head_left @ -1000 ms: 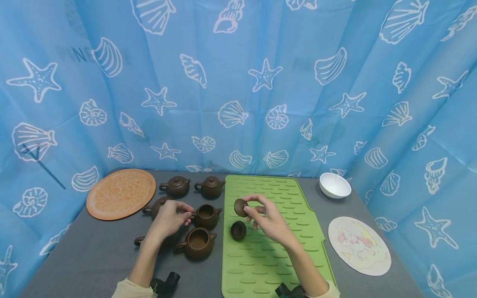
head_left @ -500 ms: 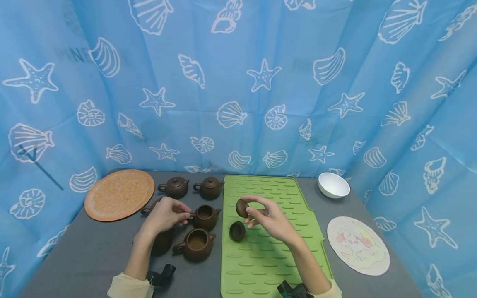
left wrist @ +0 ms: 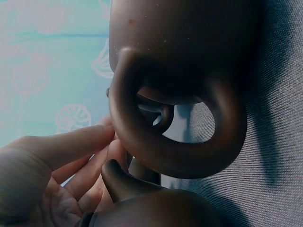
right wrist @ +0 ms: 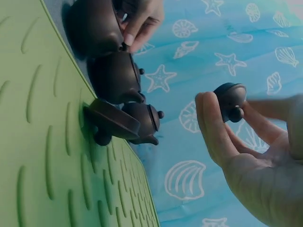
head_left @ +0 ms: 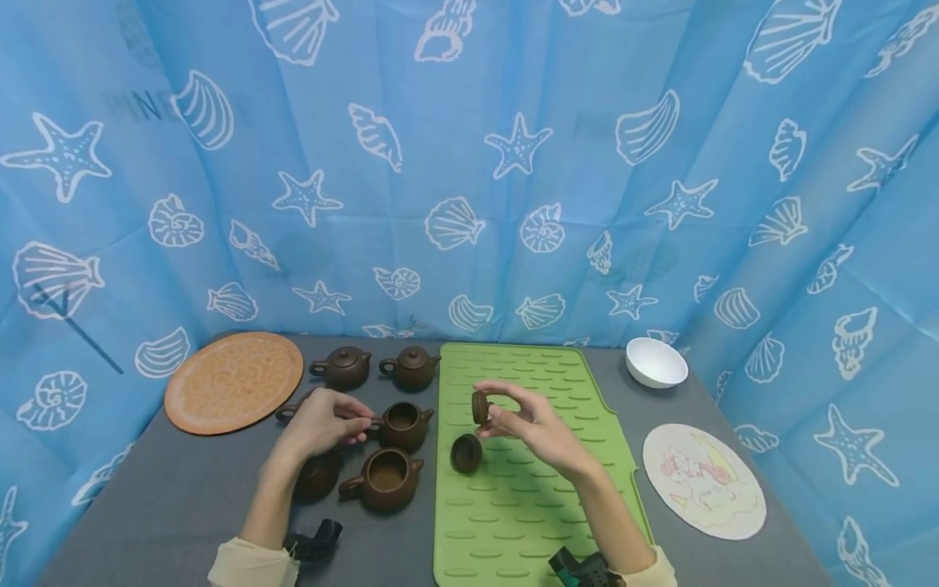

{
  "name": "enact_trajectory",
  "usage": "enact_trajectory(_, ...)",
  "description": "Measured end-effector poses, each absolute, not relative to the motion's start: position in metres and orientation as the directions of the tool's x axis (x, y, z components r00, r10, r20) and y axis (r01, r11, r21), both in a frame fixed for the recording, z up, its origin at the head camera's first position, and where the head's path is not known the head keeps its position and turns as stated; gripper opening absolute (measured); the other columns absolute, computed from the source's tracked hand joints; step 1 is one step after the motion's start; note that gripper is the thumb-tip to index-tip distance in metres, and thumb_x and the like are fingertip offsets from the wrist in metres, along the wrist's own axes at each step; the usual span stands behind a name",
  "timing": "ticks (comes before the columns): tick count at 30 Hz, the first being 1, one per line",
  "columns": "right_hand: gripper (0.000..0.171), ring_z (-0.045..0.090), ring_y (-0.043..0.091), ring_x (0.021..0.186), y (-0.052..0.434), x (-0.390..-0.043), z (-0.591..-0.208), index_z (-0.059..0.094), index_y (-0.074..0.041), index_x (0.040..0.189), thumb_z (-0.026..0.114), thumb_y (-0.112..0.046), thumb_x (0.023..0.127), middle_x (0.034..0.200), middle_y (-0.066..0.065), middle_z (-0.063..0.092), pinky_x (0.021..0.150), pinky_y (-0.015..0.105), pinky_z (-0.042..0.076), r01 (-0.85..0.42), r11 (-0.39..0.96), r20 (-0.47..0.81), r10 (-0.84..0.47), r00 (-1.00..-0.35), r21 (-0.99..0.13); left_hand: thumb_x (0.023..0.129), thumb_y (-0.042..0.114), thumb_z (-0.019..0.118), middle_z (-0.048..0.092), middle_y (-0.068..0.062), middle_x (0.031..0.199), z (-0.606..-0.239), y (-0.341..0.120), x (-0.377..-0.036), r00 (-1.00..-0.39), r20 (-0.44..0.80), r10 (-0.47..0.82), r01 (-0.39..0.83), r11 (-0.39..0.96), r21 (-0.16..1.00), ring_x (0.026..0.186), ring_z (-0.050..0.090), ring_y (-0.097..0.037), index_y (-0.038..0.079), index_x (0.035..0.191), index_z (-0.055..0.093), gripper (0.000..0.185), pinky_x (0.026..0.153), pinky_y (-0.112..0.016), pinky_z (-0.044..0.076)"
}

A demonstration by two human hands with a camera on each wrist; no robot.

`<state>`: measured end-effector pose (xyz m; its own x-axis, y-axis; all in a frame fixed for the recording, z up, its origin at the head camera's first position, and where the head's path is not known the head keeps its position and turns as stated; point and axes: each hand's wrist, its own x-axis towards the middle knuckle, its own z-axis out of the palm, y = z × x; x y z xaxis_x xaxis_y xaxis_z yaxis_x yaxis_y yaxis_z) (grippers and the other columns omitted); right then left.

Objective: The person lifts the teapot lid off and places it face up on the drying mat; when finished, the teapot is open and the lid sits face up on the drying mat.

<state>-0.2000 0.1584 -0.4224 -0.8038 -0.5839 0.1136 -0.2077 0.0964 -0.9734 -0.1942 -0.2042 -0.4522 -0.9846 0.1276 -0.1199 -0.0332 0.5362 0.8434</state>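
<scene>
A lidless brown teapot (head_left: 407,428) stands left of the green mat (head_left: 513,530), and my left hand (head_left: 320,425) pinches its handle between thumb and fingers. Just nearer sits another lidless teapot (head_left: 390,483), its inside visible from above. Over the mat, my right hand (head_left: 539,430) holds a small brown lid (head_left: 480,408) by the fingertips. That lid is tipped on edge, and its round knob shows in the right wrist view, pointing toward the palm. A second lid (head_left: 465,453) lies upside down on the mat below it.
Two lidded teapots, one at the left (head_left: 343,368) and one at the right (head_left: 413,369), stand behind. Another teapot (head_left: 317,478) is partly hidden by the left arm. An orange round mat (head_left: 235,383), white bowl (head_left: 656,364) and round picture mat (head_left: 704,481) lie around the table.
The lid in my right hand has turned from facing the head camera to nearly edge-on. My left hand keeps its pinch on the teapot handle. The camera view has shifted slightly.
</scene>
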Motion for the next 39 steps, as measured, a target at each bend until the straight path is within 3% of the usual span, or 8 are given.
enact_trajectory(6,0.058,0.08,0.031,0.095,0.172,-0.201,-0.419,0.053,-0.004,0.151,0.079,-0.008,0.099,0.156,0.03,0.05,0.087,0.034,0.068,-0.234,0.177,0.096,-0.563,-0.821,-0.956,0.101,0.003,0.074,0.082,-0.012,0.091,-0.452,-0.203,-0.193,-0.985,-0.126,0.119,-0.04,0.549,0.835,0.077,0.075,-0.017,0.001,0.107,0.082,0.011,0.068,-0.029,0.063)
enact_trajectory(10,0.057,0.081,0.036,0.1,0.184,-0.204,-0.419,0.05,0.001,0.15,0.077,-0.005,0.099,0.153,0.033,0.052,0.089,0.035,0.068,-0.218,0.183,0.062,-0.613,-0.788,-0.959,0.101,0.003,0.074,0.082,-0.012,0.093,-0.452,-0.203,-0.192,-0.985,-0.127,0.115,-0.042,0.557,0.829,0.077,0.075,-0.015,0.001,0.108,0.082,0.011,0.068,-0.03,0.064)
enact_trajectory(14,0.056,0.082,0.033,0.103,0.194,-0.21,-0.423,0.049,0.009,0.148,0.075,-0.002,0.099,0.154,0.038,0.05,0.092,0.035,0.068,-0.184,0.219,-0.003,-0.65,-0.76,-0.958,0.1,0.003,0.074,0.082,-0.012,0.094,-0.451,-0.204,-0.193,-0.985,-0.12,0.122,-0.032,0.557,0.83,0.077,0.075,-0.014,0.001,0.109,0.082,0.011,0.069,-0.03,0.064)
enact_trajectory(20,0.056,0.079,0.049,0.101,0.199,-0.215,-0.432,0.049,0.013,0.147,0.073,0.005,0.097,0.152,0.041,0.051,0.089,0.045,0.068,-0.149,0.297,-0.093,-0.665,-0.741,-0.943,0.101,0.002,0.074,0.082,-0.012,0.096,-0.449,-0.203,-0.193,-0.985,-0.125,0.117,-0.037,0.565,0.825,0.077,0.075,-0.014,0.001,0.109,0.082,0.012,0.069,-0.03,0.064)
enact_trajectory(23,0.056,0.079,0.05,0.1,0.199,-0.218,-0.439,0.05,0.014,0.148,0.071,0.008,0.097,0.155,0.041,0.05,0.088,0.038,0.069,-0.16,0.33,-0.119,-0.685,-0.719,-0.93,0.101,0.002,0.073,0.082,-0.012,0.095,-0.448,-0.202,-0.193,-0.985,-0.129,0.115,-0.042,0.564,0.824,0.077,0.075,-0.014,0.001,0.109,0.082,0.012,0.069,-0.03,0.065)
enact_trajectory(30,0.057,0.08,0.029,0.092,0.201,-0.222,-0.448,0.053,0.013,0.15,0.073,0.005,0.097,0.152,0.039,0.055,0.08,0.025,0.066,-0.213,0.402,-0.153,-0.706,-0.691,-0.891,0.101,0.003,0.074,0.082,-0.013,0.096,-0.448,-0.202,-0.193,-0.985,-0.132,0.111,-0.046,0.568,0.822,0.077,0.075,-0.015,0.001,0.109,0.082,0.012,0.069,-0.031,0.065)
enact_trajectory(39,0.055,0.067,0.016,0.068,0.201,-0.221,-0.452,0.061,0.012,0.142,0.08,0.002,0.092,0.136,0.033,0.064,0.071,0.023,0.062,-0.209,0.438,-0.189,-0.705,-0.684,-0.874,0.101,0.003,0.074,0.082,-0.014,0.096,-0.449,-0.202,-0.193,-0.986,-0.128,0.111,-0.043,0.562,0.826,0.076,0.075,-0.015,0.001,0.109,0.082,0.011,0.068,-0.03,0.065)
